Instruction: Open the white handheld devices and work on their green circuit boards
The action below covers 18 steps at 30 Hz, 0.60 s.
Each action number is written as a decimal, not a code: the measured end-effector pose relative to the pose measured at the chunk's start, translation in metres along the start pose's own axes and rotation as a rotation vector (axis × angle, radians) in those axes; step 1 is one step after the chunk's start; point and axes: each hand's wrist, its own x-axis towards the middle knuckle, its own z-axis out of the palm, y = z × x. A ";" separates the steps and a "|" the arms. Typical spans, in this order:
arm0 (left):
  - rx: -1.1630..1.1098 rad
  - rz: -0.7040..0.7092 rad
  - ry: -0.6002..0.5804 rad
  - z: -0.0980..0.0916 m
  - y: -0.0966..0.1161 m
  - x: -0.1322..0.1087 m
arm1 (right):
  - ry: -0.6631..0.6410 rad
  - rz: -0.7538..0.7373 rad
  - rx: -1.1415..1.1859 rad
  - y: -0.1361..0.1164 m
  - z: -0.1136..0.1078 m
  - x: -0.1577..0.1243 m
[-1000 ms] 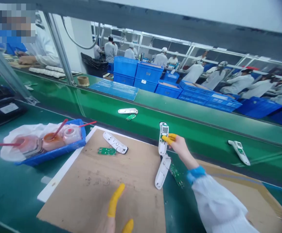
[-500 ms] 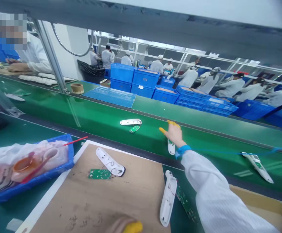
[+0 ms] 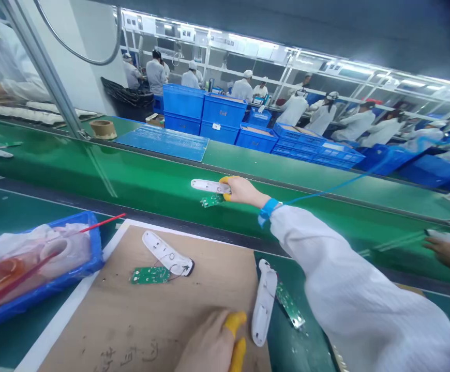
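My right hand [image 3: 240, 190] reaches out over the green conveyor belt [image 3: 151, 181]. Its yellow-capped fingertips pinch the near end of a white casing [image 3: 205, 186] lying on the belt. A small green circuit board [image 3: 210, 201] hangs by wires just below that casing. A blue wrist strap [image 3: 267, 211] with a cord is on that arm. My left hand [image 3: 213, 346] rests at the bottom edge on the cardboard mat [image 3: 194, 294], fingers loosely out and holding nothing. It lies beside a second white casing [image 3: 264, 302] with its board [image 3: 289, 305].
A third casing [image 3: 166, 253] and its green board [image 3: 149, 275] lie on the mat. A blue tray [image 3: 93, 248] at left holds cups and red sticks. Another person's hand [image 3: 448, 253] touches a part at the far right. Blue crates [image 3: 217, 116] and workers stand behind.
My right hand set the casing it held onto the belt, then moved left and took hold of the casing lying further along. My left hand slid right towards the casing on the mat.
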 end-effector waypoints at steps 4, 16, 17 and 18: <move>0.103 -0.060 0.166 -0.005 0.041 0.029 | -0.070 -0.192 0.031 -0.031 -0.016 -0.059; -0.265 -0.179 0.223 0.014 0.054 0.074 | 0.252 0.041 0.485 -0.046 -0.014 -0.186; -0.364 -0.158 0.178 0.014 0.052 0.065 | 0.298 0.115 0.555 -0.044 -0.014 -0.200; -0.469 -0.138 0.128 0.015 0.052 0.055 | 0.333 0.188 0.632 -0.045 -0.012 -0.214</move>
